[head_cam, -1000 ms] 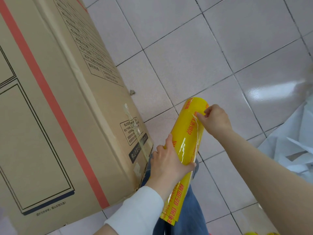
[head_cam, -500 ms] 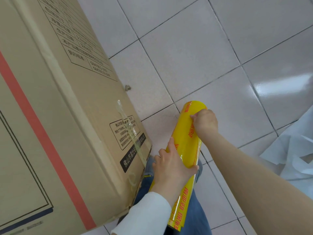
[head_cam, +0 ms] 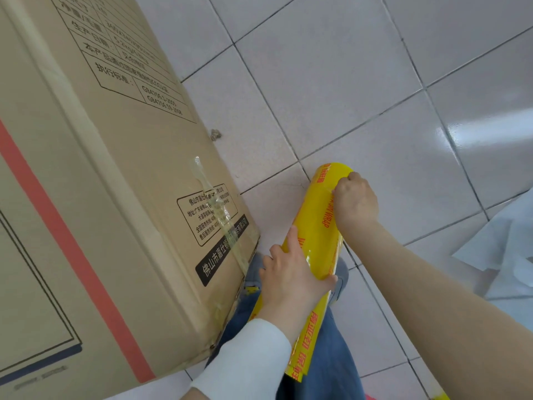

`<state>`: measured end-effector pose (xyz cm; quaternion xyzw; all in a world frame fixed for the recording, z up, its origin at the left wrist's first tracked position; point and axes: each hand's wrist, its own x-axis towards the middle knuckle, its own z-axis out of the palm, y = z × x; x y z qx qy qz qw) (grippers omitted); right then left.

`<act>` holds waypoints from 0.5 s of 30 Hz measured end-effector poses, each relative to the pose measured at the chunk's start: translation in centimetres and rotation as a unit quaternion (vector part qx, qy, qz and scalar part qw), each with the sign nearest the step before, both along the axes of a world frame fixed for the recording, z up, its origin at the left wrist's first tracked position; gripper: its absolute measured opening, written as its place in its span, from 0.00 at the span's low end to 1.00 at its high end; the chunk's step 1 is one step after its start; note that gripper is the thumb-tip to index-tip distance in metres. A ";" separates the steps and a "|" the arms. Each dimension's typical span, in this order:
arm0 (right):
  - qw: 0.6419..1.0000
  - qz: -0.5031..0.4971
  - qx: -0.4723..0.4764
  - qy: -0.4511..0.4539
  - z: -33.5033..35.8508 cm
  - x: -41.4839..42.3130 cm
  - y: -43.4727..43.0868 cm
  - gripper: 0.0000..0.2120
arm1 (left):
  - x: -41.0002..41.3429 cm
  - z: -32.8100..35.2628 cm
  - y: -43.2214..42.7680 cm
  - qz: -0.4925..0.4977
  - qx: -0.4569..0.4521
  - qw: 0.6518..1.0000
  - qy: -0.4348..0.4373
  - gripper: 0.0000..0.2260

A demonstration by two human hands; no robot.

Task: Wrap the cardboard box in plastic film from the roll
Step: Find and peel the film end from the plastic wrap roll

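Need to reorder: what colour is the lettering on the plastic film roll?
Red, on the yellow film roll; head view.

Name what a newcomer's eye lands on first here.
First, the yellow film roll at lower centre, gripped round its middle by the left hand, with the right hand curled over its far end. Next, the large cardboard box filling the left side, marked with a red stripe and printed labels, standing on the pale tiled floor.
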<state>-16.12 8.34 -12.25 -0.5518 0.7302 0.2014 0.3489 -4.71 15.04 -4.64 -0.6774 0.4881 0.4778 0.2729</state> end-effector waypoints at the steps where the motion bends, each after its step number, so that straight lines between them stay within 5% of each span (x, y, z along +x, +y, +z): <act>1: 1.000 0.023 -0.001 0.004 0.2 0.1 -0.1 0.14 | -0.1 0.0 0.0 0.000 -0.002 1.000 -0.004 0.48; 7: 0.997 0.077 -0.013 -0.006 0.1 -0.4 -1.0 0.16 | -0.2 -0.1 -0.2 -0.001 -0.009 1.000 -0.011 0.49; 12: 0.991 -0.131 0.008 -0.040 -1.3 -2.1 -1.1 0.14 | 0.0 -0.3 -0.3 0.003 -0.007 1.000 -0.005 0.49; 15: 0.984 -0.164 -0.017 -0.067 -1.0 -2.0 -0.1 0.16 | 0.0 -0.4 -0.4 -0.005 -0.013 1.000 -0.008 0.50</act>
